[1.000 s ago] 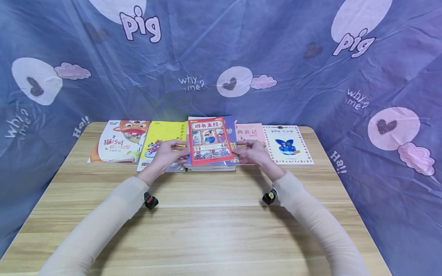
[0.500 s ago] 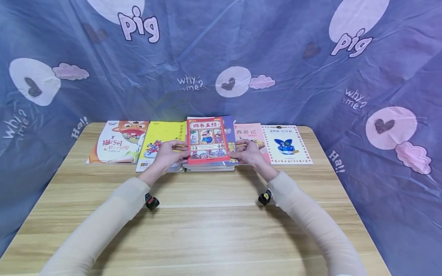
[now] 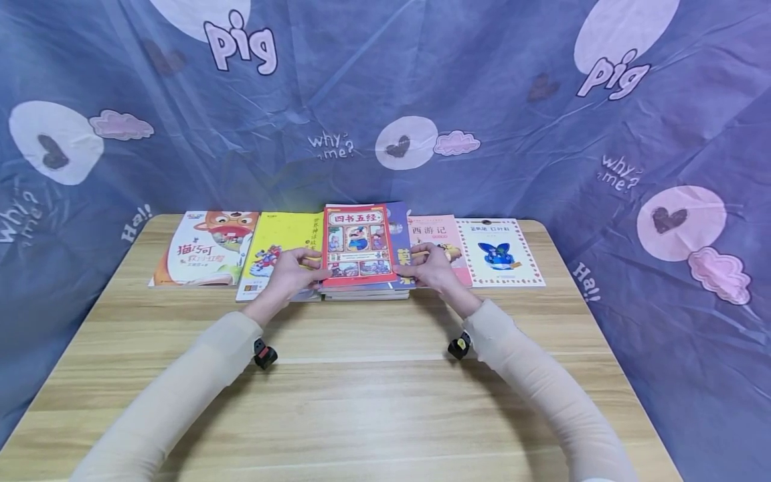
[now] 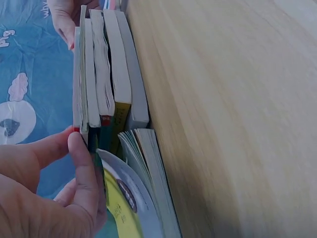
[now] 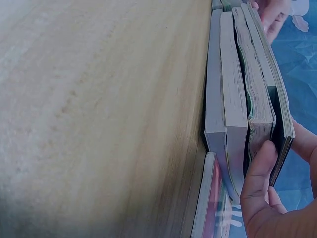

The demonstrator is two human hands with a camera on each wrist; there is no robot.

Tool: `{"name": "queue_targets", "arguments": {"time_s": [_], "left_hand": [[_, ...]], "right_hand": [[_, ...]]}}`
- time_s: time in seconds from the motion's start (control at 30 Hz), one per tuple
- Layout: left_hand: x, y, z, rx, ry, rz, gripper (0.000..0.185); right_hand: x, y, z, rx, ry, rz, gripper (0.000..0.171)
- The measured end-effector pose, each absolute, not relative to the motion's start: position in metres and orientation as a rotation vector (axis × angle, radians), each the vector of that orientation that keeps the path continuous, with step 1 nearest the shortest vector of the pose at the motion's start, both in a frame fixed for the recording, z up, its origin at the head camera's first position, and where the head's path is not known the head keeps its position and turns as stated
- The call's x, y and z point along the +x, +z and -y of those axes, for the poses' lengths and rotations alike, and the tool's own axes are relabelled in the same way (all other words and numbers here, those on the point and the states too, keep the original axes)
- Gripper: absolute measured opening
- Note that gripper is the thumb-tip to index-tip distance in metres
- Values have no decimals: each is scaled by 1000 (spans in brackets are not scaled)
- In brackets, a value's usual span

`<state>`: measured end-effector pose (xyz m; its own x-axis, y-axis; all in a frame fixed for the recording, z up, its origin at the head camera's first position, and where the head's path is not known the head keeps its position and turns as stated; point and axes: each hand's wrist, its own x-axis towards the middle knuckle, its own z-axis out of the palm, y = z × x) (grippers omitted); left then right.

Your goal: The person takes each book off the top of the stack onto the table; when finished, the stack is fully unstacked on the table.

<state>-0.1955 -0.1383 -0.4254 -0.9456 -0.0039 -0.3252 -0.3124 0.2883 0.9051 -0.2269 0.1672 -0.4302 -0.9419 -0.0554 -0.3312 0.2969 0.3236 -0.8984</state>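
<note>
Both hands are gripping the red book (image 3: 359, 244) topping the stack (image 3: 367, 289): left hand (image 3: 293, 273) and right hand (image 3: 429, 266) pinching opposite edges; lift barely starting, four books lying unstacked.

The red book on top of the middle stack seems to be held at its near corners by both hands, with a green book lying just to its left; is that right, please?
Almost. Both hands, left hand and right hand, do hold the red book atop the stack, but the head view shows the book just left of it is yellow, not green.
</note>
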Motion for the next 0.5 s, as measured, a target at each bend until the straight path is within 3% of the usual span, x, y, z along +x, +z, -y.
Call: {"name": "queue_targets", "arguments": {"time_s": [0.5], "left_hand": [[-196,-425,148,-256,1696,-2179,55]], "right_hand": [[-230,-431,-174,216,-1709,-2223,63]]}}
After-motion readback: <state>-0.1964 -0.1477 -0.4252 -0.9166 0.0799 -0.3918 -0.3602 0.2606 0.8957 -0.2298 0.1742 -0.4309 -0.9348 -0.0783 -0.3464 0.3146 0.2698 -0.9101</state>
